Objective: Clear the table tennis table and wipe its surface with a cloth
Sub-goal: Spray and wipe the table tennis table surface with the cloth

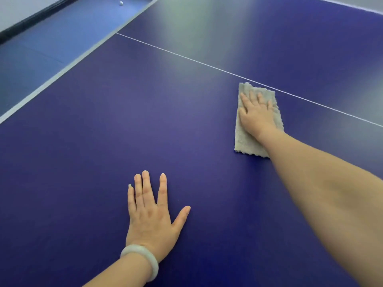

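Hands lie spread on the blue counter [83, 141]; right hand [256, 116] presses the grey cloth [244, 139]; left hand [152, 216] rests flat.

One view only: wide-angle cam on the person's head, looking fwd and down along the dark blue table tennis table top [87, 141] from close above (the picture sits tilted). At upper left shows the light blue floor [41, 44]; the left hand [151, 216] lies near the lens.

We note a dark blue table [103, 121] with a thin white line [186, 57], a grey-beige cloth [243, 139], a pale whitish-green bangle [134, 250] and a blue floor [41, 48].
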Demonstrator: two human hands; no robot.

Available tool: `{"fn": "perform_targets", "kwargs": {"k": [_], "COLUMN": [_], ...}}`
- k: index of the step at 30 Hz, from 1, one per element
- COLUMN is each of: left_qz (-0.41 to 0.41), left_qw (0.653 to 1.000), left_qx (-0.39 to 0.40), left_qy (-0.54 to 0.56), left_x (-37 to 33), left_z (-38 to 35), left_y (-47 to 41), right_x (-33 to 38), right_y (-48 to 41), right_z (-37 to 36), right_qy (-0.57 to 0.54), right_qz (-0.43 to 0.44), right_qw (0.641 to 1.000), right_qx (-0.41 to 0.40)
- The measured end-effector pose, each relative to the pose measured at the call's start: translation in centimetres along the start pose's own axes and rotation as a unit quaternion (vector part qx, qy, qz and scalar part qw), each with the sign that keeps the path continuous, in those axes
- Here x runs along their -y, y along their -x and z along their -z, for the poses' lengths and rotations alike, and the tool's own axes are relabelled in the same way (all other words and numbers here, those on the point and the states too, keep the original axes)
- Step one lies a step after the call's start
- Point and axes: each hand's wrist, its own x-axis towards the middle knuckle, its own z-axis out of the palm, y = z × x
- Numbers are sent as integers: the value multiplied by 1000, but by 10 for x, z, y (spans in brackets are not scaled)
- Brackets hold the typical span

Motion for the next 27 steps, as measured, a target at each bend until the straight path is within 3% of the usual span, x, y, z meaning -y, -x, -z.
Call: {"fn": "perform_targets", "kwargs": {"k": [4,6,8,10,12,14,18,21,23,25,27], "left_qz": [2,1,0,-2,-3,-3,-1,6,8,8,4], "left_qw": [1000,1000,1000,1000,1000,1000,1000,1000,999,999,999], "left_qx": [3,1,1,3,6,8,13,25,27,28,29], "left_qy": [-1,0,3,7,8,8,5,8,19,24,21], "left_x": [-1,-1,-1,-1,-1,-2,-3,-3,-2,-2,-2], "left_z": [-1,-2,-1,0,2,3,4,5,5,6,7], "left_y": [0,0,1,0,0,0,0,2,2,2,2], "right_x": [35,9,-38,-89,-116,-110,-40,22,26,-4,-40], "right_y": [41,70,89,109,135,161,199,236,263,277,289], "right_z": [-15,-16,-11,-2,5,0,-26,-49,-56,-54,-51], "right_qy": [34,45,41,39,45,42,30,43,58,50,36], "right_qz": [265,308,229,78,-61,-130,-77,89,174,120,-69], "right_qw": [962,948,972,996,996,989,995,995,983,991,996], "right_qx": [51,60,26,-23,-49,-60,-52,-13,14,-10,-43]}}
